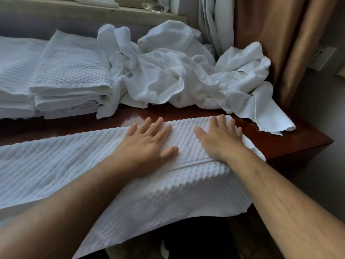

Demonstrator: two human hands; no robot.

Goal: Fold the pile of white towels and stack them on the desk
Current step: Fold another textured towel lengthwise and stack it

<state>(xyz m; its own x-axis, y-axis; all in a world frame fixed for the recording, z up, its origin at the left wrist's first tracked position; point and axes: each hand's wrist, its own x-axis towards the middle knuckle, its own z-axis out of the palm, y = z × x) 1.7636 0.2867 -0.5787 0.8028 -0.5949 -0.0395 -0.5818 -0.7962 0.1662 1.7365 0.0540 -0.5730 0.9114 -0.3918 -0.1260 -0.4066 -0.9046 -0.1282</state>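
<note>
A white ribbed towel (pixel 61 163) lies spread along the front of the dark red desk (pixel 291 144), its near part hanging over the front edge. My left hand (pixel 147 144) presses flat on it with straight fingers. My right hand (pixel 220 139) lies flat beside it at the towel's right end, fingers straight. Behind them a crumpled pile of white towels (pixel 177 75) covers the back right of the desk. A stack of folded white towels (pixel 72 81) stands at the back left, with another folded stack (pixel 15 75) further left.
Brown curtains (pixel 276 43) and a white sheer curtain (pixel 216 25) hang at the right behind the desk. A ledge (pixel 93 11) with a glass ashtray (pixel 155 7) runs along the back. One towel corner (pixel 274 120) trails toward the desk's right edge. A wall socket (pixel 321 57) sits far right.
</note>
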